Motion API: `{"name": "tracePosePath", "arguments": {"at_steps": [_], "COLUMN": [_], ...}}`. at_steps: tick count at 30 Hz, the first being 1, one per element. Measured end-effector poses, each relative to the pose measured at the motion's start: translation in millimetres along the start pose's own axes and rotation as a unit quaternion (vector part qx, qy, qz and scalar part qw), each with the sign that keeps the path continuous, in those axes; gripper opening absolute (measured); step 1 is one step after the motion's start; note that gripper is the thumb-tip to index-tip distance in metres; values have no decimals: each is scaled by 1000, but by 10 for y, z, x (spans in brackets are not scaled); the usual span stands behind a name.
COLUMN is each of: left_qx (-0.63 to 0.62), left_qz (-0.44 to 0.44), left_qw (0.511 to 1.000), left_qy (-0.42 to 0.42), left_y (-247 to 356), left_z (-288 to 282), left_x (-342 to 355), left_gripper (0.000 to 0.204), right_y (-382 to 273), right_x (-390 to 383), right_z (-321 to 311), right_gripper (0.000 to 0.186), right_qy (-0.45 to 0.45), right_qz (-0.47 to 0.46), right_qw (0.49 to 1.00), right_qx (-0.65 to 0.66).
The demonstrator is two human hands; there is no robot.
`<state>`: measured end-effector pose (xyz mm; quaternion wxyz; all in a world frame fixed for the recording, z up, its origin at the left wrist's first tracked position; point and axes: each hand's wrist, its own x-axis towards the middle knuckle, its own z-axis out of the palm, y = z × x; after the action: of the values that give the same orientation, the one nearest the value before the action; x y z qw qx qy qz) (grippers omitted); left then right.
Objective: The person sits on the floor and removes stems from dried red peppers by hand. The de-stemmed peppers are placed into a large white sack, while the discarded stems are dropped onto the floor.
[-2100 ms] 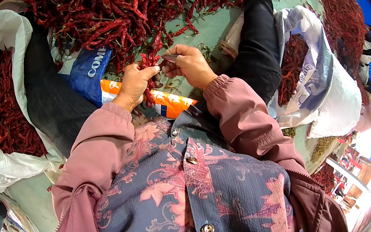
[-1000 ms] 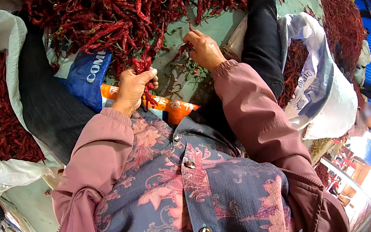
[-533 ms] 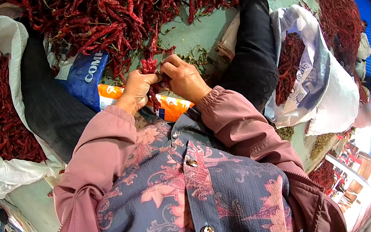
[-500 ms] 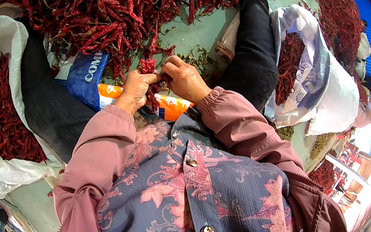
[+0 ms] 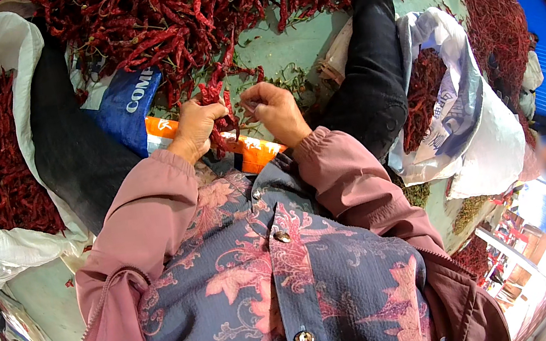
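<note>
A small bunch of dried red chillies (image 5: 209, 95) is clasped in my left hand (image 5: 195, 127), its fingers closed round them and the pods sticking out above and below. Just to its right, apart from the bunch, is my right hand (image 5: 277, 114). Its fingers are curled with thumb and forefinger close together; whatever may be between them is too small to make out. Beyond both hands spreads a large heap of dried red chillies (image 5: 171, 22), with a few pods trailing toward my left hand.
A white sack (image 5: 29, 48) of chillies stands at the left, another white sack (image 5: 488, 129) at the right. Between my dark-trousered legs lies a blue and orange printed bag (image 5: 128, 115). Loose stems (image 5: 295, 85) litter the green ground sheet (image 5: 267, 43). More chillies (image 5: 497, 28) are piled far right.
My right hand has drawn away to the right from the left hand, leaving a gap between them. The left hand keeps its bunch of chillies, now tilted a little differently.
</note>
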<state>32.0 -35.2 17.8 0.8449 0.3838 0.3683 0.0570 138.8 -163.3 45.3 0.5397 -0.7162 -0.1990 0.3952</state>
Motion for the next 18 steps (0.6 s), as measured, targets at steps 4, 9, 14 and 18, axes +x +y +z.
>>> {"name": "tracePosePath", "arguments": {"at_steps": [4,9,14,18], "left_qx": [124,228,102,73], "left_qz": [18,22,-58,-118], "left_qw": [992,970,989,985], "left_qy": [-23,-78,-95,-102], "left_y": [127,186,135,123], "left_z": [122,145,179,177], "left_x": [-134,-179,-166,-122], "left_gripper": [15,18,18,14], "right_y": [-85,47,34,85], "right_x": [121,154,106,131], "right_z": [-72,-146,-184,-190], "right_gripper": [14,12,10,15], "right_qy": [14,-36,-28,14], "right_qz": [198,218,135,18], "right_qw": [969,953,987,980], "right_qx": [147,208,82,-196]}}
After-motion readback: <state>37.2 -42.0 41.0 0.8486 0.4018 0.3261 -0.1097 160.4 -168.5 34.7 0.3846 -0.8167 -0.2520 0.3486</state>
